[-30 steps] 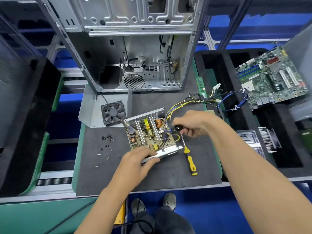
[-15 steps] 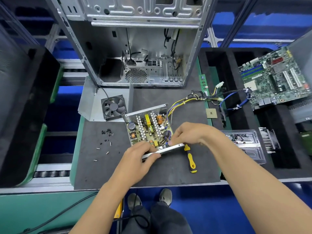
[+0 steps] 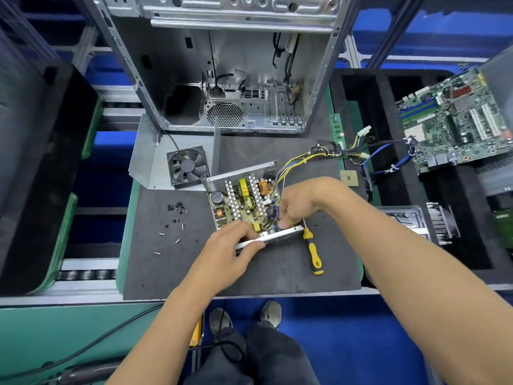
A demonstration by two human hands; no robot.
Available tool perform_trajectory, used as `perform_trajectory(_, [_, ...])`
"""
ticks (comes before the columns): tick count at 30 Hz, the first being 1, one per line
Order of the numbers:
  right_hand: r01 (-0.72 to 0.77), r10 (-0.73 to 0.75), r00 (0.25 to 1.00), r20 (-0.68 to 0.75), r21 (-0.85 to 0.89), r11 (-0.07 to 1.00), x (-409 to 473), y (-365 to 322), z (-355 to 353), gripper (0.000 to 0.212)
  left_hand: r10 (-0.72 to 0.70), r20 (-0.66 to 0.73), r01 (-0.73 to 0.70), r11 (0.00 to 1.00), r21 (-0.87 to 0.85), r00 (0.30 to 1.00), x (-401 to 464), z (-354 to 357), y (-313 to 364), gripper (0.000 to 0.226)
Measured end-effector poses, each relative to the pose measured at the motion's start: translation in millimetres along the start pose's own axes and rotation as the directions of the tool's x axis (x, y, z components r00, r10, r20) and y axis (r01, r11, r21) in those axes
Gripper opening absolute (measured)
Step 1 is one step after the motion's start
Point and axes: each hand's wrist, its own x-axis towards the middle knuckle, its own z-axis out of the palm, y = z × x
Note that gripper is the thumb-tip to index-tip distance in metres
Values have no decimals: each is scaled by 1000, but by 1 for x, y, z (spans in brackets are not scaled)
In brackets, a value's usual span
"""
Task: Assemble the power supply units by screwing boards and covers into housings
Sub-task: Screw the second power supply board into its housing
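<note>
The open power supply housing (image 3: 283, 234) sits on the grey mat, and its board (image 3: 244, 201) with coils and heat-sink fins lies inside. My left hand (image 3: 230, 251) grips the housing's near wall from the left. My right hand (image 3: 299, 201) is curled over the near right corner and pinches the rim there; its fingertips hide anything under them. A yellow and black screwdriver (image 3: 315, 254) lies loose on the mat just right of the housing. The yellow and black wire bundle (image 3: 305, 159) runs off to the far right.
The metal cover (image 3: 147, 162) with its fan (image 3: 188, 166) lies behind-left of the housing. Several loose screws (image 3: 177, 208) dot the mat on the left. An open PC case (image 3: 236, 79) stands behind. A motherboard (image 3: 455, 120), CPU chip (image 3: 349, 177) and heat sink (image 3: 441, 223) are at right.
My right hand has come from the wire exit at the housing's far right side down to its near right corner. My left hand has kept its grip on the near wall.
</note>
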Motion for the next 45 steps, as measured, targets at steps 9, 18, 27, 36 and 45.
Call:
perform_trajectory(9, [-32,34,999,27,-93,995,-1,-5,9,54,42,-37,-42,999,21,998,-3,-1,-1,8])
perform_trajectory(18, [63,-65,996,60,35,997,0,6,22,35,69,-67,-65,996,55,995,-7,-4,-3,8])
perform_trajectory(27, [-119,359,796,-487,457,882,-5,48,90,43,78,-20,-76,993,85,997,-6,-7,-1,4])
perform_trajectory(36, [-198,434,582,-687,398,896,-3,73,98,48,81,40,-86,988,130,996,-10,-21,-5,4])
perform_trajectory(45, [72,186,703,-686,329,941,3,-13,62,65,-405,-222,317,884,-343,887,-30,-24,-38,85])
